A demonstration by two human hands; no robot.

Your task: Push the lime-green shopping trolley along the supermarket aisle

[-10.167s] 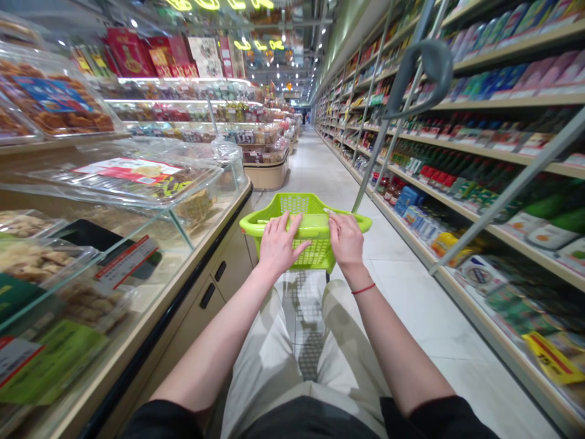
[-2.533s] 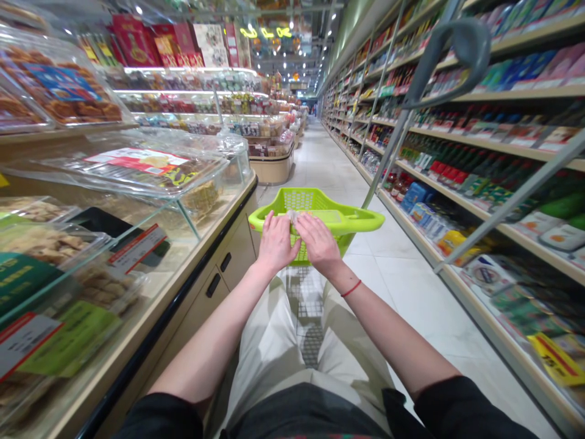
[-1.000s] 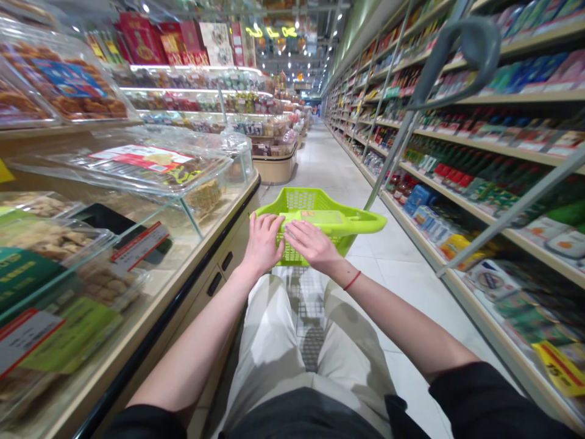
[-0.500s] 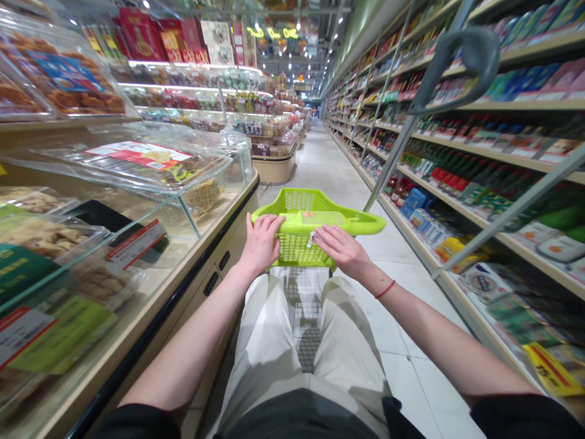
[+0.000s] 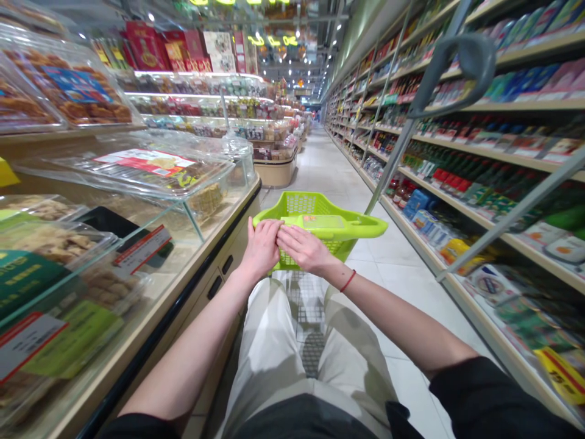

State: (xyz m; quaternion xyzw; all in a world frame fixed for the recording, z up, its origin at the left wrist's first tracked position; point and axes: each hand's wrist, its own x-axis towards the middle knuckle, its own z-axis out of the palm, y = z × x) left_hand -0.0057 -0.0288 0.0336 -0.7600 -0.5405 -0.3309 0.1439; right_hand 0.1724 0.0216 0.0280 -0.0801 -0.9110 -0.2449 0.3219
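A lime-green perforated plastic shopping basket (image 5: 311, 204) stands level in the aisle, its mesh walls tapering downward, a broad flat handle bar (image 5: 365, 227) with a paler rectangular panel (image 5: 322, 222) across its near side.

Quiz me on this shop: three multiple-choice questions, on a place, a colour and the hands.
1. On which side of the person stand the glass display cases of snacks?
A. Left
B. Right
C. Straight ahead

2. What colour is the band on the right wrist?
A. Blue
B. Red
C. Yellow

3. Where do the hands rest?
A. In pockets
B. On a shelf
C. On the lime-green basket

Answers:
1. A, the cases line the aisle's left side.
2. B, a thin red band shows.
3. C, the left hand and right hand both lie on its top.
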